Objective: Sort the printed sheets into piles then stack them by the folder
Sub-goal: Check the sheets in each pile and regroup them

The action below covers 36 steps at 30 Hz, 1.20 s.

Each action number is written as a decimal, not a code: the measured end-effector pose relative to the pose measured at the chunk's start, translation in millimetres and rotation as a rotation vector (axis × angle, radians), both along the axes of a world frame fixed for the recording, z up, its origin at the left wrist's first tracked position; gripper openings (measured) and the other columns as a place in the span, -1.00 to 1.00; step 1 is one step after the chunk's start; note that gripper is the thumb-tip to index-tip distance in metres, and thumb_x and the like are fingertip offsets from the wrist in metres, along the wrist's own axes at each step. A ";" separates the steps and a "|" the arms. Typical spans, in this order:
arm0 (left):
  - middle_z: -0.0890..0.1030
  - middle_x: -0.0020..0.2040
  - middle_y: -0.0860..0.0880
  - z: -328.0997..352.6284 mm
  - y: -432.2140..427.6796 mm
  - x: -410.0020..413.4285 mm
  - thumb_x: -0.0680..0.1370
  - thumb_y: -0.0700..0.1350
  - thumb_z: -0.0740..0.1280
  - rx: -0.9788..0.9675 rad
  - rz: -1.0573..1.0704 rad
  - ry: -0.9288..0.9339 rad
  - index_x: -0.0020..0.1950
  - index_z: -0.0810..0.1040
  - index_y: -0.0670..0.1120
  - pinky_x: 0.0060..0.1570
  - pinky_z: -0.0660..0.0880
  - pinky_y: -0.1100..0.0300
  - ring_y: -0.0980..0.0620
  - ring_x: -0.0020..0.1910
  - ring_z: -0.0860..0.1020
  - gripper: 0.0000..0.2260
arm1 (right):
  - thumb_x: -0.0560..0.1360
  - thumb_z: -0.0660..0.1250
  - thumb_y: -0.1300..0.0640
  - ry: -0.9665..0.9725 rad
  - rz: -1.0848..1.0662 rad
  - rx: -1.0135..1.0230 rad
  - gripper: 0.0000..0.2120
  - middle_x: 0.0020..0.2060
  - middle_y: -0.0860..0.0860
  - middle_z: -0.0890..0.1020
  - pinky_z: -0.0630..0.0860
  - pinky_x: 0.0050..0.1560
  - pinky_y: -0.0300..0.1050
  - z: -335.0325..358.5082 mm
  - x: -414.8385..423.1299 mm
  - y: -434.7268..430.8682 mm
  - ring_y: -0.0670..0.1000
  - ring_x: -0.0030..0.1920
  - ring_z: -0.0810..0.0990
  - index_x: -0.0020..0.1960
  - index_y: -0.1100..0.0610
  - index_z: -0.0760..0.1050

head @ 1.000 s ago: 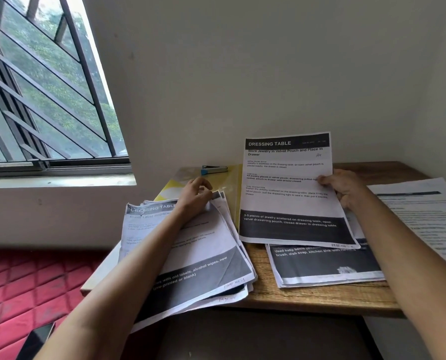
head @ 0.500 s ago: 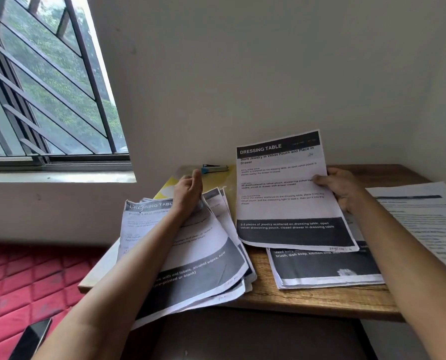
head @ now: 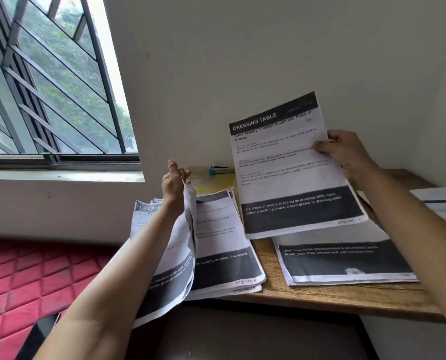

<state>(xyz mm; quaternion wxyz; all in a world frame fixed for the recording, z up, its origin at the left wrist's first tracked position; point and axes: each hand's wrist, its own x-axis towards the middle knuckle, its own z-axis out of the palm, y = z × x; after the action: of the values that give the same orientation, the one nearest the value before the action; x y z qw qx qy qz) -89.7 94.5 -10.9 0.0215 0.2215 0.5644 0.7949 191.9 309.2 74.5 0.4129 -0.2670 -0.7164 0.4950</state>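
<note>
My right hand (head: 346,154) pinches the right edge of a printed "Dressing Table" sheet (head: 292,172) and holds it tilted above the wooden table (head: 320,297). My left hand (head: 173,181) pinches the top edge of another printed sheet (head: 176,253) and lifts it up off the left pile (head: 224,245), so the sheet under it shows. A second pile (head: 341,261) lies flat under the raised sheet on the right. The yellow folder (head: 214,184) lies at the back against the wall, mostly covered by papers.
A blue stapler (head: 220,169) rests on the folder by the wall. More printed sheets (head: 442,203) lie at the table's far right. A barred window (head: 47,87) fills the left. A dark phone (head: 38,336) lies on the red quilted mat (head: 21,276) below.
My left hand has taken the top sheet of the left pile by its upper edge and raised it. My right hand has lifted its sheet higher and tilted it.
</note>
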 end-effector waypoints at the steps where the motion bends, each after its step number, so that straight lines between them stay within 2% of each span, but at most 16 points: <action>1: 0.29 -0.67 0.09 -0.2 -0.8 -0.5 0.69 0.02 0.00 0.016 -0.002 -0.013 -0.46 0.21 -0.10 -0.26 0.42 0.21 0.27 -0.41 0.60 -0.48 | 0.45 0.40 0.26 -0.023 0.001 0.043 -0.76 0.00 0.13 0.66 0.58 0.05 0.03 4.9 -3.3 -1.8 0.14 -0.08 0.66 0.12 0.16 0.58; 4: 0.32 -0.68 0.08 3.8 -1.7 3.3 0.69 0.01 0.01 0.042 -0.007 -0.041 -0.44 0.22 -0.09 -0.38 0.42 0.32 0.27 -0.43 0.60 -0.50 | 0.44 0.41 0.26 -0.153 0.029 0.144 -0.79 0.01 0.17 0.66 0.56 0.11 0.04 7.9 -15.7 -10.7 0.15 -0.05 0.64 0.07 0.17 0.60; 6: 0.33 -0.66 0.09 5.5 -2.0 4.3 0.69 0.01 0.02 0.075 -0.023 -0.061 -0.44 0.22 -0.09 -0.38 0.41 0.30 0.26 -0.42 0.60 -0.51 | 0.43 0.41 0.27 -0.281 0.035 0.178 -0.79 0.00 0.17 0.66 0.54 0.09 0.01 1.3 -25.0 -19.0 0.15 -0.04 0.63 0.06 0.20 0.61; 11: 0.31 -0.65 0.09 7.2 -5.5 3.2 0.69 0.00 0.03 0.098 -0.006 -0.051 -0.47 0.23 -0.09 -0.25 0.41 0.20 0.19 -0.42 0.60 -0.49 | 0.42 0.39 0.28 -0.470 0.029 0.194 -0.81 -0.18 0.12 0.63 0.46 -0.23 -0.21 -28.5 -43.1 -56.0 0.04 -0.28 0.58 0.02 0.28 0.61; 14: 0.29 -0.65 0.07 7.1 -5.0 6.4 0.70 -0.02 0.03 0.127 -0.002 -0.034 -0.57 0.27 -0.10 -0.15 0.48 0.19 0.03 -0.40 0.48 -0.40 | 0.44 0.39 0.27 -0.504 0.065 0.179 -0.84 -0.19 0.13 0.62 0.43 -0.33 -0.25 -42.9 -51.0 -81.5 0.04 -0.29 0.57 -0.01 0.30 0.60; 16: 0.29 -0.65 0.09 6.2 -2.8 10.2 0.69 -0.02 0.04 0.111 0.008 -0.018 -0.67 0.30 -0.02 -0.14 0.47 0.18 0.01 -0.36 0.47 -0.33 | 0.46 0.38 0.26 -0.528 0.096 0.164 -0.85 -0.17 0.11 0.61 0.39 -0.40 -0.27 -49.9 -55.7 -95.8 -0.01 -0.31 0.55 0.00 0.28 0.59; 19: 0.37 -0.60 0.09 2.0 3.4 15.4 0.68 0.02 0.07 0.019 0.049 0.023 -0.57 0.33 -0.01 -0.16 0.39 0.16 0.01 -0.24 0.60 -0.42 | 0.49 0.36 0.23 -0.530 0.176 0.130 -0.87 -0.15 0.08 0.61 0.40 -0.39 -0.25 -60.5 -62.3 -111.7 -0.04 -0.28 0.55 0.01 0.26 0.56; 23: 0.47 -0.40 -0.07 -2.7 8.1 34.5 0.68 0.01 0.09 -0.196 0.108 0.246 -0.49 0.39 -0.11 -0.20 0.35 0.27 -0.04 -0.11 0.53 -0.47 | 0.57 0.24 0.12 -0.478 0.212 0.094 -0.85 -0.13 0.15 0.61 0.40 -0.26 -0.18 -73.5 -72.0 -121.3 0.09 -0.18 0.59 -0.04 0.19 0.50; 25: 0.51 -0.35 -0.01 -6.3 12.1 39.2 0.67 0.03 0.10 -0.337 0.040 0.358 -0.43 0.51 -0.06 -0.09 0.40 0.21 -0.02 -0.09 0.49 -0.50 | 0.61 0.16 0.04 -0.448 0.206 0.037 -0.75 -0.29 0.11 0.49 0.31 -0.27 -0.14 -76.6 -74.1 -125.6 0.05 -0.29 0.50 -0.15 0.16 0.42; 27: 0.55 -0.18 0.07 -8.5 14.4 44.6 0.67 0.05 0.10 -0.436 -0.083 0.405 -0.25 0.62 0.03 0.11 0.45 0.02 -0.05 0.00 0.50 -0.59 | 0.63 0.11 -0.03 -0.429 0.196 -0.013 -0.66 -0.38 0.02 0.35 0.21 -0.34 -0.15 -77.6 -72.9 -129.8 -0.04 -0.38 0.34 -0.27 0.10 0.30; 28: 0.57 -0.07 0.07 -7.4 14.6 49.9 0.67 0.06 0.09 -0.467 -0.127 0.419 -0.13 0.65 0.04 0.21 0.43 -0.05 -0.07 0.10 0.51 -0.63 | 0.63 0.10 -0.07 -0.415 0.206 -0.043 -0.63 -0.37 0.02 0.37 0.23 -0.31 -0.15 -78.2 -72.4 -129.9 -0.04 -0.36 0.36 -0.27 0.12 0.33; 30: 0.57 0.12 0.01 2.2 11.2 60.4 0.68 0.06 0.06 -0.519 -0.184 0.432 0.10 0.63 -0.03 0.34 0.32 0.00 -0.05 0.26 0.45 -0.63 | 0.59 0.12 -0.16 -0.408 0.244 -0.103 -0.48 -0.20 0.21 0.57 0.37 -0.15 -0.12 -79.5 -71.9 -127.2 0.13 -0.16 0.56 -0.05 0.32 0.49; 31: 0.56 0.17 -0.05 9.5 8.8 64.2 0.68 0.05 0.04 -0.560 -0.180 0.435 0.17 0.59 -0.09 0.33 0.31 0.04 -0.08 0.29 0.43 -0.61 | 0.57 0.14 -0.20 -0.411 0.252 -0.117 -0.38 -0.08 0.30 0.61 0.42 -0.07 -0.07 -80.5 -71.8 -124.5 0.23 -0.06 0.60 0.06 0.42 0.48; 32: 0.55 0.19 -0.15 18.2 4.3 67.1 0.69 0.04 0.02 -0.625 -0.145 0.448 0.20 0.56 -0.16 0.29 0.32 0.05 -0.13 0.28 0.43 -0.60 | 0.54 0.15 -0.23 -0.417 0.251 -0.121 -0.33 -0.05 0.30 0.61 0.44 -0.02 -0.03 -81.2 -71.2 -121.8 0.24 -0.06 0.61 0.09 0.44 0.46; 34: 0.52 0.20 -0.30 32.1 -7.4 63.7 0.67 0.06 0.04 -0.757 0.005 0.421 0.21 0.50 -0.25 0.22 0.34 0.02 -0.23 0.24 0.44 -0.57 | 0.48 0.18 -0.25 -0.450 0.241 -0.117 -0.38 -0.03 0.18 0.59 0.46 0.05 -0.02 -86.0 -72.7 -115.0 0.13 -0.04 0.58 0.05 0.35 0.49; 36: 0.48 0.28 -0.30 38.6 -30.2 52.9 0.61 0.17 0.10 -0.906 0.205 0.271 0.29 0.44 -0.22 0.34 0.26 -0.09 -0.28 0.31 0.41 -0.50 | 0.50 0.18 -0.20 -0.477 0.229 -0.113 -0.41 0.24 0.17 0.52 0.42 0.26 0.07 -85.1 -71.0 -116.1 0.15 0.21 0.51 0.27 0.28 0.42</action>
<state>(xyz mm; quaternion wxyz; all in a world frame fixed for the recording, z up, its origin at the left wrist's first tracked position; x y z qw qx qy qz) -36.7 64.3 27.7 -0.0362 0.2347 0.8705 0.4310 120.8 193.2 -10.6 0.1584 -0.3159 -0.7903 0.5006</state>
